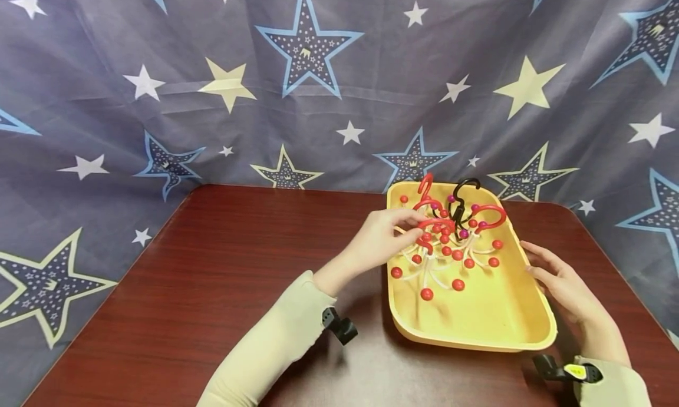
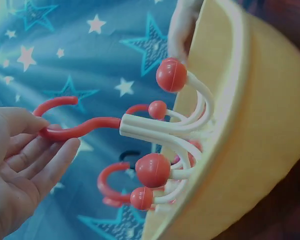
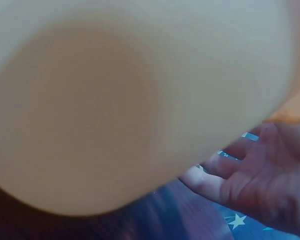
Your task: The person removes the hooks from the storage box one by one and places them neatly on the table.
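The tray is where it's all happening: a yellow plastic tray with rounded corners (image 1: 477, 318), loaded at its far and left parts with a tangle of hooks and ball-tipped arms. And the left hand (image 1: 379, 236) is in there, thumb and fingers pinching the red curved hook of a white-stemmed, many-armed plastic piece with red balls (image 2: 142, 125), over the tray's left part. Beside it sits a black-hooked piece with purple balls (image 1: 458, 212), then another red-hooked, white-armed piece (image 1: 474, 236) towards the right wall, with a red hook (image 1: 426, 183) rising at the back. Over to the right hand (image 1: 570, 295), fingers relaxed, fingertips at the tray's right rim; how firmly they press, I can't tell.

Arms overlap so thickly that the pieces defy counting, and whether the pinched one touches the tray floor is unclear. Blurred tray wall fills most of the right wrist view.

Now the edges! Yellow floor shows at the tray's near end, the dark reddish-brown wooden table (image 1: 239, 277) stretches wide on the left, and a star-printed blue-grey curtain (image 1: 318, 121) hangs right behind.
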A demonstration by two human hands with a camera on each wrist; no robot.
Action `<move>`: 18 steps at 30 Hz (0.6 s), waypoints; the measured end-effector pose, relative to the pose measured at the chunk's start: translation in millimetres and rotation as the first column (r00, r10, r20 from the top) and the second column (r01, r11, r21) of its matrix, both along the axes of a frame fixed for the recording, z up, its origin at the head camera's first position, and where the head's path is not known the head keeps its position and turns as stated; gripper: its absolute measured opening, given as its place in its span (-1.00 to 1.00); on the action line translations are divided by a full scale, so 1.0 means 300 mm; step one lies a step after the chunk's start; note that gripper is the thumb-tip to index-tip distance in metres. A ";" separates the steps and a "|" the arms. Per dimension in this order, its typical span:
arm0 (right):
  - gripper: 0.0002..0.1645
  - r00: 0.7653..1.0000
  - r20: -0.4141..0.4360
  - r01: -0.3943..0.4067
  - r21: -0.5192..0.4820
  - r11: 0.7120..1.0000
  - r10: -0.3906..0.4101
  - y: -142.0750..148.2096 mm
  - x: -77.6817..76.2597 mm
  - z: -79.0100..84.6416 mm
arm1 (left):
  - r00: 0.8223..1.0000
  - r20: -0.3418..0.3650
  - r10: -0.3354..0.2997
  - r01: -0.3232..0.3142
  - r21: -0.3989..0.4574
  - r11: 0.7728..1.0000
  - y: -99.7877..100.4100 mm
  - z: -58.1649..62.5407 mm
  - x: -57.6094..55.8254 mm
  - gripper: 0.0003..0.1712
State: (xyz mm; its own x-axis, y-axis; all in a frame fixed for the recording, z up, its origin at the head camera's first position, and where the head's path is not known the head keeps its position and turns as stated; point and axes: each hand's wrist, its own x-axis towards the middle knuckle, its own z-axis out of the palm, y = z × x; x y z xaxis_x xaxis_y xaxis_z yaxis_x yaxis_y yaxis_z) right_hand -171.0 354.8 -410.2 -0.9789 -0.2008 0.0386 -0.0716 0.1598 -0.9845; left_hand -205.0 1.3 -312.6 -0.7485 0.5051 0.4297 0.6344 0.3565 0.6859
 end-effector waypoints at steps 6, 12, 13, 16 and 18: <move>-0.36 1.000 0.030 0.001 0.027 1.000 -0.002 0.006 0.003 0.004 | 0.996 -0.034 0.076 -0.075 0.041 0.996 -0.073 0.047 -0.032 -0.74; -0.36 0.999 0.044 -0.009 0.011 1.000 0.008 0.001 0.004 0.005 | 0.993 -0.030 0.113 -0.111 0.072 0.991 -0.147 0.071 -0.068 -0.75; -0.36 0.999 0.043 -0.007 0.017 1.000 0.006 0.000 0.004 0.006 | 0.993 -0.026 0.118 -0.116 0.076 0.990 -0.159 0.073 -0.074 -0.76; -0.35 0.999 0.045 0.006 0.035 0.999 -0.007 -0.002 0.003 0.010 | 0.990 -0.004 0.141 -0.140 0.087 0.986 -0.196 0.078 -0.098 -0.76; -0.34 0.999 0.041 0.017 0.070 0.997 -0.020 -0.003 0.001 0.012 | 0.986 0.009 0.168 -0.168 0.087 0.982 -0.218 0.079 -0.117 -0.76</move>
